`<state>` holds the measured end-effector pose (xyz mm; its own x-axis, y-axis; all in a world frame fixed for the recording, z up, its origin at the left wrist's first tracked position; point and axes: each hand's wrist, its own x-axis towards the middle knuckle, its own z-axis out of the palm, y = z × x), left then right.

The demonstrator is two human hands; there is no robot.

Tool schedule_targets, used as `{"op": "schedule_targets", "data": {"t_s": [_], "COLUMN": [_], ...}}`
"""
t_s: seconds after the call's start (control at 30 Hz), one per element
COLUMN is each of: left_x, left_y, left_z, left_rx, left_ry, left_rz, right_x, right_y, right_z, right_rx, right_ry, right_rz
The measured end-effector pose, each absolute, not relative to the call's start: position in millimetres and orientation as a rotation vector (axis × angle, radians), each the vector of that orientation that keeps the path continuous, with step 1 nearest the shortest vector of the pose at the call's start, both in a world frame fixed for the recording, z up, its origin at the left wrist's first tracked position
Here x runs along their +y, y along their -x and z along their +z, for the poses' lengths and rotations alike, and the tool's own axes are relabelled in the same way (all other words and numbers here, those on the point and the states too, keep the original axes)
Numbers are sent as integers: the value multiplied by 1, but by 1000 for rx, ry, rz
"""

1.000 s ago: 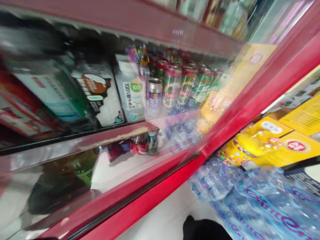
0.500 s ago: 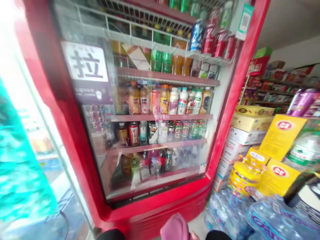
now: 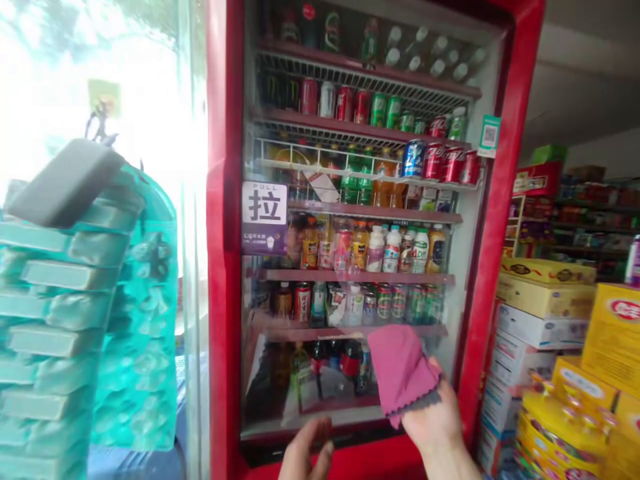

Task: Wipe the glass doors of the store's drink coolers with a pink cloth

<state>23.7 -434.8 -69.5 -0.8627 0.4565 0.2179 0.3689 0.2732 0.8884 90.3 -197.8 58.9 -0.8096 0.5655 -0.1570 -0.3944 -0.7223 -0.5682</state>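
Note:
My right hand [image 3: 434,419] grips a pink cloth [image 3: 400,370] with a dark zigzag edge. The cloth is raised in front of the lower part of the glass door [image 3: 320,400] of a red drinks fridge [image 3: 223,267]; whether it touches the glass I cannot tell. At the bottom middle, my left hand [image 3: 307,452] holds nothing, its fingers apart and slightly curled, low before the fridge. Behind the glass, bottles and cans stand on several shelves. A purple and white pull sign [image 3: 265,217] is stuck on the door's left side.
Turquoise wrapped packs [image 3: 55,333] hang or stand at the left, beside a glass pane edge. To the right are stacked cartons [image 3: 545,300], yellow boxes [image 3: 613,340] and a yellow jar-like container [image 3: 560,427]. Shop shelves [image 3: 595,227] stretch behind them.
My right hand has risen with the pink cloth from the bottom edge to the lower glass. My left hand has come into view. The view has tilted up, showing the fridge's upper shelves.

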Motion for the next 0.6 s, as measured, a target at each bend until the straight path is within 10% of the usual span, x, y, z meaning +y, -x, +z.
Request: {"op": "schedule_targets", "data": {"t_s": [0.3, 0.43, 0.6], "left_x": [-479, -491, -518], "left_y": [25, 32, 49], "left_z": [163, 179, 170], "left_rx": [3192, 3311, 3785], "left_ry": [-981, -1042, -1163], "left_rz": [2127, 2145, 1670], "right_x": [-325, -379, -388], "right_y": [65, 124, 154], "right_z": [244, 250, 236], "right_rx": [-1562, -1956, -1989], "right_ry": [-502, -692, -646], "right_rz": [1113, 305, 47]}}
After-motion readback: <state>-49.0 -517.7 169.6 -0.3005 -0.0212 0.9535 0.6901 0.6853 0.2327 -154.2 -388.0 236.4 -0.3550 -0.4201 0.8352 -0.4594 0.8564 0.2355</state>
